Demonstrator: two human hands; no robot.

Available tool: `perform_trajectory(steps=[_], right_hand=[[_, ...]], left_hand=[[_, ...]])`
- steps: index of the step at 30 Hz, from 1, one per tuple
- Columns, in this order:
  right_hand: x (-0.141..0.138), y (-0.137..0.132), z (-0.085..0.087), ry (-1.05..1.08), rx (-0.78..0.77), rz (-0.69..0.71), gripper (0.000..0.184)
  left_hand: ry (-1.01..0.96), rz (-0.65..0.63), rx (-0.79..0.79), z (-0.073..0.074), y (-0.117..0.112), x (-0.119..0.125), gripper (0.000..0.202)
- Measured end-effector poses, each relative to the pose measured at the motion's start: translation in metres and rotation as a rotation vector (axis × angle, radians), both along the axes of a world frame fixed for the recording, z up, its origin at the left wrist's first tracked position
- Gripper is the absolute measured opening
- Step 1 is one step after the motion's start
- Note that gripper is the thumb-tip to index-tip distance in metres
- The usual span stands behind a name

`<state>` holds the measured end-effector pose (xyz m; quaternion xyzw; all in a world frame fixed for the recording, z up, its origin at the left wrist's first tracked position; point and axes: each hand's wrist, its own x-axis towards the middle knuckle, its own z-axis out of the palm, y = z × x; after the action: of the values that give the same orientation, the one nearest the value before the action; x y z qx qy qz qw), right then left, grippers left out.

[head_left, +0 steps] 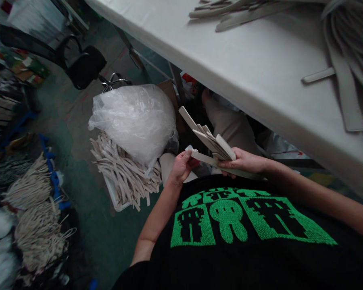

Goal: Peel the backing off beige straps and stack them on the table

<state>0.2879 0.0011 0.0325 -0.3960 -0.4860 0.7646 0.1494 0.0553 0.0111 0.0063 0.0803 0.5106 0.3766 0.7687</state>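
Several flat beige straps (210, 141) fan out from my right hand (243, 162), whose fingers are wrapped round them near my chest. My left hand (182, 165) pinches the end of one beige strap (205, 158) that runs across to the right hand. A small whitish translucent piece (188, 148) shows at the left fingertips; its kind is unclear. Both hands are over my lap, just below the edge of a pale table (245, 56).
More straps (346, 76) lie heaped on the table. Left of my knees, a pale bin (112, 195) overflows with straps under a clear plastic bag (136, 119). A black office chair (86, 64) stands beyond. Strap bundles (38, 233) lie at the far left beside a blue pallet (55, 177).
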Motion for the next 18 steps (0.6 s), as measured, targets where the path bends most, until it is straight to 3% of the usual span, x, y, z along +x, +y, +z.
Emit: perform_trajectory(steps=[5, 10, 13, 18], right_hand=[[-0.005, -0.004, 0.014, -0.085, 0.059, -0.047, 0.041], [0.001, -0.016, 0.029, -0.333, 0.363, 0.033, 0.028], [0.015, -0.023, 0.024, -0.356, 0.383, 0.019, 0.027], [0.024, -0.027, 0.011, -0.368, 0.375, -0.017, 0.023]], left_hand=[[0.086, -0.031, 0.033, -0.009, 0.000, -0.005, 0.022], [0.174, 0.128, 0.070, -0.018, 0.005, -0.021, 0.015], [0.192, 0.184, 0.120, -0.022, 0.009, -0.033, 0.013], [0.170, 0.239, 0.031, -0.031, 0.004, -0.029, 0.019]])
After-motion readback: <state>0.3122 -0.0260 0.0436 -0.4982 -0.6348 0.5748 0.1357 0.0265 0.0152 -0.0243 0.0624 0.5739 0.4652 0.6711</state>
